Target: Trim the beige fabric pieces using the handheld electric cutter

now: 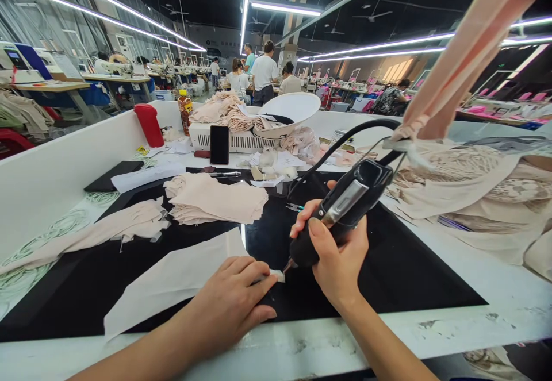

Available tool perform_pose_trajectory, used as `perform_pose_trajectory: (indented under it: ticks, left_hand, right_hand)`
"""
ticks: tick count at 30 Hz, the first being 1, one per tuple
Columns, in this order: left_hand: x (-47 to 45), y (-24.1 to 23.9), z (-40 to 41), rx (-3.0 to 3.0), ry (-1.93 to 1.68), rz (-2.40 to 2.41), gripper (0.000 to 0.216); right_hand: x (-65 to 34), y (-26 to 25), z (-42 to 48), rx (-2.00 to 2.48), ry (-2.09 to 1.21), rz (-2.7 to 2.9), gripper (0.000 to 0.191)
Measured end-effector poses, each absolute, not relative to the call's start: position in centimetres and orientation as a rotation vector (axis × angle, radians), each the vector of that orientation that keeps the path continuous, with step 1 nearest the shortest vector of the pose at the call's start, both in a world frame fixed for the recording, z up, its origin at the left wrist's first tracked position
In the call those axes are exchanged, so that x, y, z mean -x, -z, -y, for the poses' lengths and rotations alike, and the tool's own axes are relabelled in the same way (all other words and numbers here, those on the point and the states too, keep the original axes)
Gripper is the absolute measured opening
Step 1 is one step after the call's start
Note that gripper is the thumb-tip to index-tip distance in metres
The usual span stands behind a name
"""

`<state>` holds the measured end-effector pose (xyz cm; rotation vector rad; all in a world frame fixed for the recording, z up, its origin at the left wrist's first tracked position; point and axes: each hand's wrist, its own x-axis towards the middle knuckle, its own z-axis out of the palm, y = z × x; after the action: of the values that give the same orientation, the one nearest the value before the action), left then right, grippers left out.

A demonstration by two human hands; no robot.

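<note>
My right hand (342,254) is wrapped round a black corded hand tool (353,197) with a narrow metal tip. The tip points down and left, at the end of a small whitish strip (278,276) on the black mat. My left hand (237,295) lies over that strip, fingers stretched and pressing down, thumb apart; part of the strip is hidden under the fingers. Left of this hand a pale fabric piece (181,274) lies flat; whether it joins the strip I cannot tell. Behind it sits a stack of beige fabric pieces (218,197).
The tool hangs from a pink cloth strip (461,53). Small thread snips (295,207) lie behind my right hand. A phone (219,144) leans on a white basket (237,141). Beige garments (478,180) are heaped at right. Several people are at the back.
</note>
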<state>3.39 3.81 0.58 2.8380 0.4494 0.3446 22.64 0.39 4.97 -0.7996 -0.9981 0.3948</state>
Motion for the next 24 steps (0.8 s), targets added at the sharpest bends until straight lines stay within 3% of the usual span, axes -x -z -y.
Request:
perform_pose_trajectory:
  ticks: [24]
  left_hand:
    - [-3.37,-0.64,-4.0,-2.814,-0.392,-0.432,0.038]
  right_hand:
    - [-22.17,-5.4,-0.58,0.845,-0.38,0.957,0.028]
